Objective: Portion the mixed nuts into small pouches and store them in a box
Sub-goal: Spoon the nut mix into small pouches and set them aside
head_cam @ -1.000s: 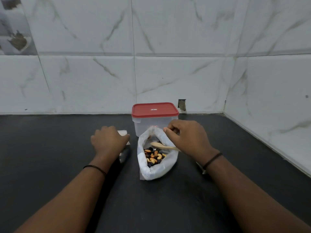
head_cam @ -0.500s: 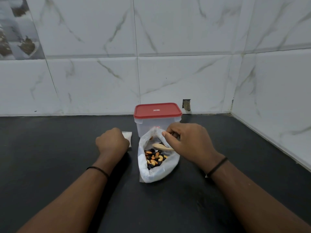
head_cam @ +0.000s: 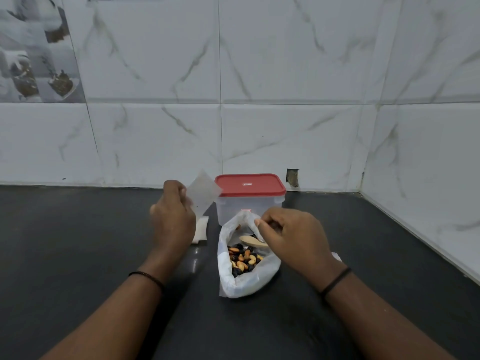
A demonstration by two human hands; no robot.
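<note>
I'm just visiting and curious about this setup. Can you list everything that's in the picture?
box: one, clear plastic with a red lid on, at the back of the counter against the wall.
bag of mixed nuts: one, white plastic, open, in front of the box.
spoon: one, pale wood, its bowl over the nuts.
small pouch: one, translucent white, lifted above the counter, left of the box.
stack of pouches: count unclear, white, lying on the counter under the lifted one.
counter: one, black.
wall tiles: white marble pattern, behind and to the right.
left hand: fingers pinching the small pouch.
right hand: fingers closed on the spoon at the bag's mouth.
</note>
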